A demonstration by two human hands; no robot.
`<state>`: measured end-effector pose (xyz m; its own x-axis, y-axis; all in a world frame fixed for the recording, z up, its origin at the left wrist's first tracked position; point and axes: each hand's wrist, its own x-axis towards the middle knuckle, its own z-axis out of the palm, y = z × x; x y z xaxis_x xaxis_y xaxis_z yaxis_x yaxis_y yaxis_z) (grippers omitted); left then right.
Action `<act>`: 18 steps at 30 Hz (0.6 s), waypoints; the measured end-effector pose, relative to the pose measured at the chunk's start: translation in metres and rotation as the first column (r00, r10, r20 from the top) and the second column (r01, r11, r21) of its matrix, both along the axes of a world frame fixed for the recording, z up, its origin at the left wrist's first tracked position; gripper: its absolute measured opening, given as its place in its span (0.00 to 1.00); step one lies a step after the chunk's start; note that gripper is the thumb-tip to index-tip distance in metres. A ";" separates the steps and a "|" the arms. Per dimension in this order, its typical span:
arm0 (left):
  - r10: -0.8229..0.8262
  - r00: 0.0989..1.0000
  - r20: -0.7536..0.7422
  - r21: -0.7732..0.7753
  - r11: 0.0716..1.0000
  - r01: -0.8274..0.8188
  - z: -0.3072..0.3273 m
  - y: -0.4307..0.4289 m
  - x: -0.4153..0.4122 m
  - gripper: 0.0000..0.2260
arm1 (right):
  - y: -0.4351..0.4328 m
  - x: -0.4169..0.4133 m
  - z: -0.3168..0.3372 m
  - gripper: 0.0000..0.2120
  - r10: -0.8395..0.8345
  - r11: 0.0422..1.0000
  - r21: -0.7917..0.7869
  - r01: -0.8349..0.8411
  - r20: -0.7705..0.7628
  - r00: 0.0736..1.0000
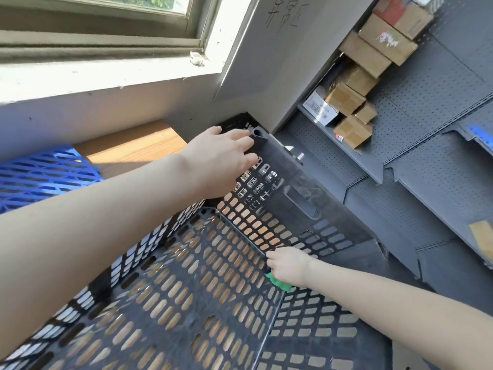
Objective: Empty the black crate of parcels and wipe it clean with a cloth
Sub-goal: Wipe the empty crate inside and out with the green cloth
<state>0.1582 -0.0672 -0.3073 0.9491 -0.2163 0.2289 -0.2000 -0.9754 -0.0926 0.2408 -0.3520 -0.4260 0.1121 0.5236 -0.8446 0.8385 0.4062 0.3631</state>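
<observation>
Head camera, looking down: the black perforated plastic crate (202, 303) sits on a wooden surface (133, 148) under the window, no parcels showing inside it. The left hand (218, 161) reaches to the far corner, fingers stretched fairly straight over the rim post. The right hand (289, 265) is curled round a small green cloth (280, 283), pressing it where the right wall meets the floor. Brown cardboard boxes (354, 129) line the grey perforated metal shelves (426, 108) on the right, and a blue slatted plastic crate (40, 174) sits to the left.
</observation>
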 end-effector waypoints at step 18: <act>0.005 0.998 -0.061 0.000 1.000 -0.005 0.008 -0.004 -0.010 0.22 | -0.032 -0.002 0.194 0.18 -0.003 0.849 0.527 -0.039 0.079 0.997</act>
<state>0.1477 -0.0715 -0.2990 0.9623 -0.2115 0.1708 -0.2003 -0.9764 -0.0802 0.2385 -0.3845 -0.2315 0.1494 0.8907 -0.4293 0.7949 0.1500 0.5879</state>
